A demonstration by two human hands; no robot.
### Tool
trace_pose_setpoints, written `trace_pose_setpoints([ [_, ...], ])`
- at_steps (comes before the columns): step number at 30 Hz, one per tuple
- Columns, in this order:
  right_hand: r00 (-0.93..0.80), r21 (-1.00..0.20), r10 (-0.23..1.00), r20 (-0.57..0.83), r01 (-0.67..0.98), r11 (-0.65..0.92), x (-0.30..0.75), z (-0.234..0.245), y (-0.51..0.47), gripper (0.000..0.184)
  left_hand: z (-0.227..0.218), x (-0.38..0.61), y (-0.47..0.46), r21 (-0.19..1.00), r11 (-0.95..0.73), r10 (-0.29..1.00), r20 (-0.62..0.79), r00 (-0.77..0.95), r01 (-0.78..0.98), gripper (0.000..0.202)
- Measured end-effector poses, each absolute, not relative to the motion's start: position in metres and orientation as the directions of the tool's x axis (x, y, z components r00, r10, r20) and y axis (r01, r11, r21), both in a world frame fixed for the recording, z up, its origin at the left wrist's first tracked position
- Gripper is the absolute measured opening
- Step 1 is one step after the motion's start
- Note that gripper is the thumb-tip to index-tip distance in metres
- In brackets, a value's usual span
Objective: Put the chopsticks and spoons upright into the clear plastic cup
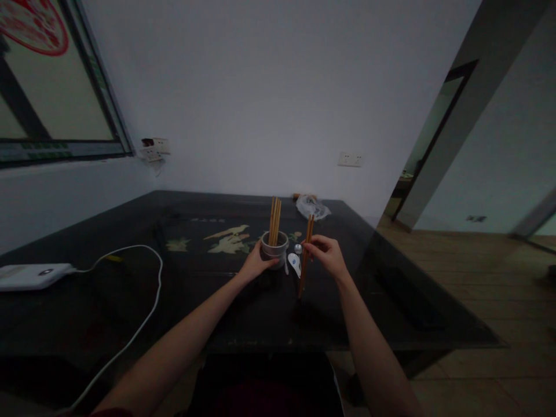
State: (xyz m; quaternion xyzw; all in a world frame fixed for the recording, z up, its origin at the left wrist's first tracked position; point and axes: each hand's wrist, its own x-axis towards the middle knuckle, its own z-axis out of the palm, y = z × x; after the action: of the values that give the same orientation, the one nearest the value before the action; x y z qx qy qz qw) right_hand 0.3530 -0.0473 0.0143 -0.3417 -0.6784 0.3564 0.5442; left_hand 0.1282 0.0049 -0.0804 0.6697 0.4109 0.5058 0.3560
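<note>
The left hand's (pixel 259 264) grip curves around a grey cylindrical cup (pixel 274 253) holding upright light-brown wooden chopsticks (pixel 275 223). The right hand's (pixel 326 255) grip pinches slim reddish-brown wooden chopsticks (pixel 303 272), nearly upright, right of the cup and beside a white blue-marked spoon (pixel 294 264). Glossy black desk (pixel 360 313) surface spreads rightward and to the near edge; a crumpled clear plastic bag (pixel 313 208) lies beyond.
</note>
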Motion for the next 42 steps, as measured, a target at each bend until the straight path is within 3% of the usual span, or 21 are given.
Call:
trace_pose_setpoints([
  [9, -0.136, -0.842, 0.845, 0.517, 0.095, 0.531, 0.347, 0.021, -0.045, 0.028, -0.073, 0.131, -0.004, 0.918, -0.341, 0.94, 0.331, 0.078, 0.205, 0.06],
  [16, 0.143, -0.745, 0.736, 0.661, 0.018, 0.666, 0.333, 0.066, -0.03, 0.026, -0.068, 0.131, -0.008, 0.91, -0.335, 0.941, 0.334, 0.046, 0.245, 0.057],
  [22, 0.206, -0.694, 0.666, 0.717, 0.119, 0.71, 0.308, 0.088, -0.006, 0.032, -0.076, 0.131, -0.003, 0.9, -0.345, 0.935, 0.353, 0.02, 0.265, 0.06],
  [27, 0.072, -0.688, 0.705, 0.705, 0.309, 0.656, 0.294, 0.073, 0.024, 0.03, -0.081, 0.13, 0.002, 0.886, -0.382, 0.922, 0.386, 0.037, 0.263, 0.064],
  [33, -0.032, -0.654, 0.815, 0.578, 0.58, 0.486, 0.286, 0.049, 0.051, 0.023, -0.077, 0.132, -0.002, 0.898, -0.369, 0.928, 0.369, 0.046, 0.238, 0.061],
  [42, -0.022, -0.651, 0.888, 0.46, 0.671, 0.354, 0.284, 0.047, 0.062, 0.022, -0.075, 0.131, -0.002, 0.899, -0.365, 0.928, 0.371, 0.023, 0.242, 0.063],
])
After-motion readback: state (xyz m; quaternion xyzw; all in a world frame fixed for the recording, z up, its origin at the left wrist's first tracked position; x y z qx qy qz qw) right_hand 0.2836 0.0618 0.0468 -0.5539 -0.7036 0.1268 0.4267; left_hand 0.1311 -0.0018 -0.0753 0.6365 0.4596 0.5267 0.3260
